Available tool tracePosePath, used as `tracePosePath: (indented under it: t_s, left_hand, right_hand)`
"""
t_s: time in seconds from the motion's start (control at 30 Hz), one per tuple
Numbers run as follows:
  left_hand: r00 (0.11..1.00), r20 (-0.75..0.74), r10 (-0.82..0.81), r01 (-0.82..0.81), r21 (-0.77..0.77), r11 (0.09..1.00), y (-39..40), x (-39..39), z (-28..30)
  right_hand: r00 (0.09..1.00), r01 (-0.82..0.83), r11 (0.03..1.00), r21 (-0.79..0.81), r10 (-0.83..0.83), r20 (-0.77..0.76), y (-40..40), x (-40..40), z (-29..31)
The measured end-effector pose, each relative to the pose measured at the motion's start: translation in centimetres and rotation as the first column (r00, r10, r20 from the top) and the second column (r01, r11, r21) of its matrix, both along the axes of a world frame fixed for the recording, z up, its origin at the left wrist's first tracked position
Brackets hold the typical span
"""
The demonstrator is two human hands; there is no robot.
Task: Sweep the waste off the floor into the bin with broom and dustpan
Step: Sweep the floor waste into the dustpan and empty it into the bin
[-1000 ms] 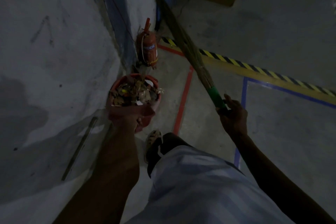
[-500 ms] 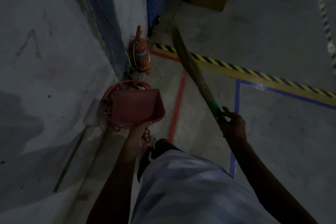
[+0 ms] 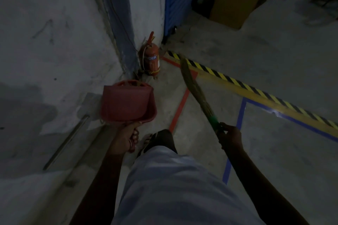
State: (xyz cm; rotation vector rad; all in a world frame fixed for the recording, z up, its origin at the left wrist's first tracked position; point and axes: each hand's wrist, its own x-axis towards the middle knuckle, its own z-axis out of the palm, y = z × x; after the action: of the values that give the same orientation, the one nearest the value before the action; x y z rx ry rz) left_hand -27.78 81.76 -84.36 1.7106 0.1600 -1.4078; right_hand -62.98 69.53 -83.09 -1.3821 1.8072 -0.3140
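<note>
Left hand (image 3: 128,136) is closed around the handle of a red dustpan (image 3: 126,104), tipped over the red bin (image 3: 130,83) whose rim shows just beyond it, against the wall. Behind stands a red fire extinguisher (image 3: 150,60) with pale lettering ending "DER". Right hand (image 3: 229,136) is wrapped around the green grip of the broom (image 3: 196,87), bristles pointing away over striped floor tape (image 3: 256,89).

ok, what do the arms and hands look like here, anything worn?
Both forearms are bare, with no sleeves in view and no gloves. The left hand seems to have a thin reddish band or ring near the fingers, though the light is too dim to be sure. The right hand shows nothing worn.
</note>
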Motion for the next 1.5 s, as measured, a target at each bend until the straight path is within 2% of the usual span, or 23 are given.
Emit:
tracePosePath:
  t_s: [0.27,0.47,0.63,0.8,0.93,1.17,1.23,1.37,1.5]
  left_hand:
    - [0.998,-0.003,0.055,-0.055,-0.010,0.998,-8.4,1.8,-1.9]
    - [0.997,-0.006,0.081,-0.081,0.059,0.995,-17.9,3.8,-3.2]
    - [0.994,0.053,0.093,-0.098,0.103,0.990,-25.1,5.6,-6.2]
    - [0.980,0.045,0.191,-0.196,0.126,0.973,-30.9,7.9,-13.2]
    - [0.971,0.058,0.233,-0.238,0.092,0.967,-35.1,9.1,-20.6]
    - [0.957,0.093,0.273,-0.281,0.086,0.956,-38.2,8.8,-31.1]
    - [0.954,0.136,0.266,-0.279,0.084,0.957,-38.5,8.2,-33.1]
    - [0.954,0.133,0.269,-0.285,0.115,0.952,-38.8,6.7,-35.1]
    - [0.963,0.116,0.242,-0.253,0.089,0.963,-38.4,5.9,-35.2]
  right_hand:
    - [0.998,-0.011,0.984,0.176,-0.001,0.068,-11.0,5.2,-1.6]
    - [1.000,-0.027,0.946,0.323,0.030,-0.006,-19.9,9.5,-2.9]
    - [0.999,-0.018,0.912,0.409,0.035,-0.034,-27.6,13.0,-6.9]
    - [0.999,-0.035,0.898,0.438,0.027,0.026,-35.1,17.1,-14.4]
    - [0.993,-0.111,0.876,0.469,0.076,0.094,-40.2,20.8,-23.6]
    - [0.966,-0.256,0.832,0.491,0.207,0.152,-42.3,25.9,-40.1]
    - [0.975,-0.218,0.836,0.504,0.169,0.141,-41.5,25.7,-44.1]
    - [0.997,-0.051,0.851,0.522,0.010,0.082,-39.1,22.4,-48.7]
    - [0.999,-0.047,0.885,0.463,0.052,0.002,-36.4,17.5,-48.6]
